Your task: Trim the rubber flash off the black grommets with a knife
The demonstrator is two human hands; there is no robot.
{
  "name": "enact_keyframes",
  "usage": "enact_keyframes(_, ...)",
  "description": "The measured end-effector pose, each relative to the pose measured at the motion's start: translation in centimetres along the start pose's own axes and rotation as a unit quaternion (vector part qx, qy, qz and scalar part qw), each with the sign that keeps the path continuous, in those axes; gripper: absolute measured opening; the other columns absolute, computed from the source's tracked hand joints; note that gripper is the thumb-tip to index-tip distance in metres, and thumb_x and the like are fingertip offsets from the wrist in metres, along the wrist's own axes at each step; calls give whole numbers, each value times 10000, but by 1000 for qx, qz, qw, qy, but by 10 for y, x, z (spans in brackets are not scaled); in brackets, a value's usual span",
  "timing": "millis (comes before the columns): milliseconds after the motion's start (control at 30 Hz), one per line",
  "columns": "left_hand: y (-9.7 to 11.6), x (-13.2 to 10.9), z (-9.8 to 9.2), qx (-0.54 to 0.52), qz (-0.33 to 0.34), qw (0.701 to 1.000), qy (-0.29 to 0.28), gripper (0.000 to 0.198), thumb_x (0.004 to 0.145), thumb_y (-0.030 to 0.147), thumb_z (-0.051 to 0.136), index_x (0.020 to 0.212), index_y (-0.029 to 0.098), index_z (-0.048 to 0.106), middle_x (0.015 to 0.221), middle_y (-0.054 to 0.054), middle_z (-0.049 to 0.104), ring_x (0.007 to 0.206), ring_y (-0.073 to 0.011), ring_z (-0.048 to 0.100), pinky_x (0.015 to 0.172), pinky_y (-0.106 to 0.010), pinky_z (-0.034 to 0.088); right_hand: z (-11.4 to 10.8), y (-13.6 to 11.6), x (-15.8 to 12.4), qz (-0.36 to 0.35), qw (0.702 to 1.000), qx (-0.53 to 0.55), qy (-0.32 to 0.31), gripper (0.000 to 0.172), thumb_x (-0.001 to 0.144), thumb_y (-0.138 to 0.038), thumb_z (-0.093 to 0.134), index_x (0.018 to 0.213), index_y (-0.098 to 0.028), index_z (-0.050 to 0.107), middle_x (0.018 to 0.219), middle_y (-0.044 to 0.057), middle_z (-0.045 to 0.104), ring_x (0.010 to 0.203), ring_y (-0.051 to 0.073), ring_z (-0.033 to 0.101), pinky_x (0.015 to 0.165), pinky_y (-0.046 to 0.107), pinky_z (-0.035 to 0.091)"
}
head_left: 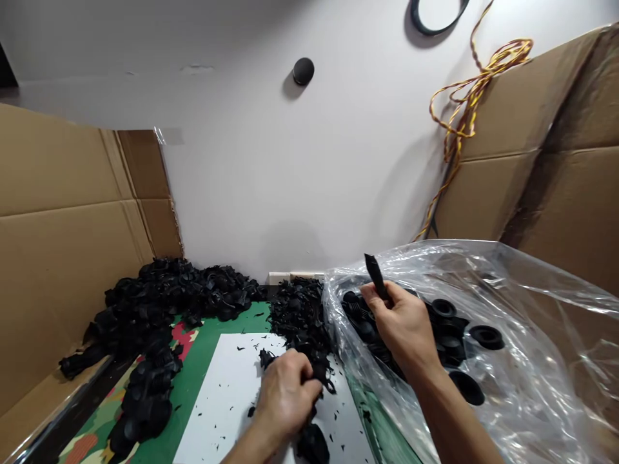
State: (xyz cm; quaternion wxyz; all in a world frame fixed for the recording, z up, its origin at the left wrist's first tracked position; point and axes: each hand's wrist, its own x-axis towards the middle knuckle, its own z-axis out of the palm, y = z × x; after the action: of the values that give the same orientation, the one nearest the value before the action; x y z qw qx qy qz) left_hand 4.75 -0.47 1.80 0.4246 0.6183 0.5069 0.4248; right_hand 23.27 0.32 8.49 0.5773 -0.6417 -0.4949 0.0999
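My left hand is closed around a black rubber part over a white sheet speckled with black trimmings. My right hand grips a thin black tool that points up, held over the mouth of a clear plastic bag. Inside the bag lie several round black rubber caps. Another black part sits on the sheet just below my left hand.
A large heap of black rubber parts covers the left back of the green patterned mat, and a smaller pile of scraps lies at the middle. Cardboard walls stand left and right. A yellow-red wire hangs on the white wall.
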Motion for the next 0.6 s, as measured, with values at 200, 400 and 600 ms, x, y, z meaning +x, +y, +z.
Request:
enact_keyframes(200, 2, 19, -50, -234, -75, 969, 33, 294, 589, 406, 742, 589, 176, 560, 552, 17, 582, 498, -130, 527, 423, -223, 372, 15, 0, -16, -3, 987, 143, -70, 343, 744, -507, 569, 688, -173, 621, 487, -49, 432, 447, 112, 371, 419, 226, 299)
enact_keyframes(400, 1, 12, -59, -391, -73, 917, 29, 253, 550, 302, 824, 671, 154, 658, 635, -12, 685, 586, -139, 622, 537, -232, 480, 56, 3, -35, 10, 964, 183, -190, 356, 701, -516, 610, 619, -172, 646, 560, 8, 571, 561, 172, 511, 517, 259, 381)
enact_keyframes(600, -5, 8, -53, -455, -121, 882, 32, 172, 592, 287, 786, 642, 165, 675, 549, 3, 669, 569, -178, 659, 589, -280, 518, 75, -2, -56, 36, 936, 215, -276, 232, 671, -399, 632, 677, -169, 659, 636, 33, 648, 627, 208, 584, 570, 280, 429)
